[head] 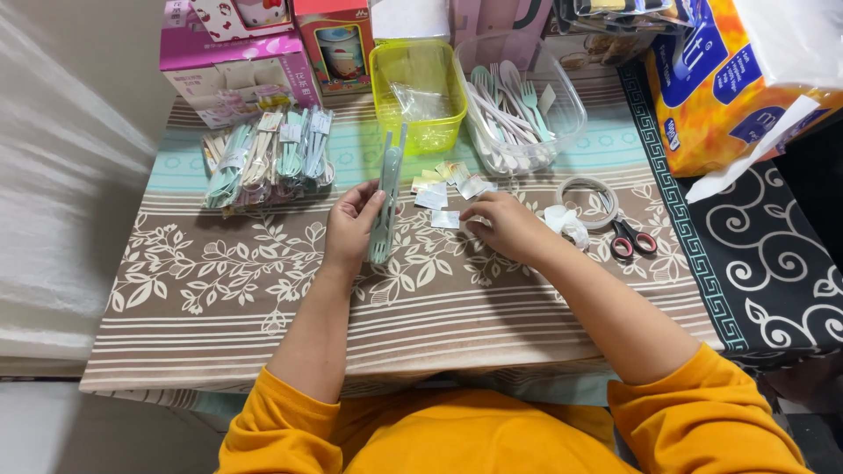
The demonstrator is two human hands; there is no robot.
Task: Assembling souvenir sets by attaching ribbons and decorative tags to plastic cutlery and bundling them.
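My left hand (351,224) grips a bunch of pale green plastic cutlery (386,193), held upright with the fork tines pointing down toward me. My right hand (502,225) rests fingers-down on the tablecloth, its fingertips on a small white paper label (446,219). More small labels (443,180) lie scattered just beyond both hands. Orange sleeves cover my upper arms.
A pile of banded cutlery bundles (268,158) lies at the left. Behind are a yellow-green plastic tub (418,88) and a clear tub of loose cutlery (518,105). A tape roll (588,200) and red-handled scissors (632,239) sit right. Boxes and a tissue pack (729,79) line the back.
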